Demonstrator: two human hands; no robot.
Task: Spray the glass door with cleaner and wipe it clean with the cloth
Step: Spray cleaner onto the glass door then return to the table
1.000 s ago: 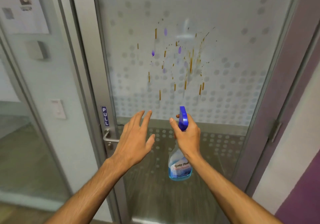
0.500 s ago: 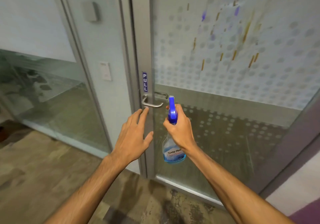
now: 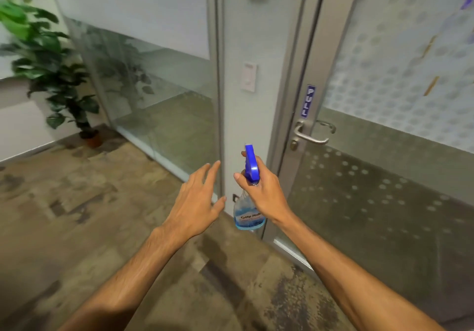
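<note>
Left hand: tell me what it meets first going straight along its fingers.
Probably the pale wall strip beside the door frame. The left hand looks short of it, but depth is unclear.

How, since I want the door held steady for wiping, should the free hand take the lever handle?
Probably grip the horizontal bar of the lever handle, past its pivot, coming from the front with fingers curling over the top. The bar stands off the glass door and runs rightward, leaving room behind. The left hand is open; the right hand holds the spray bottle.
</note>
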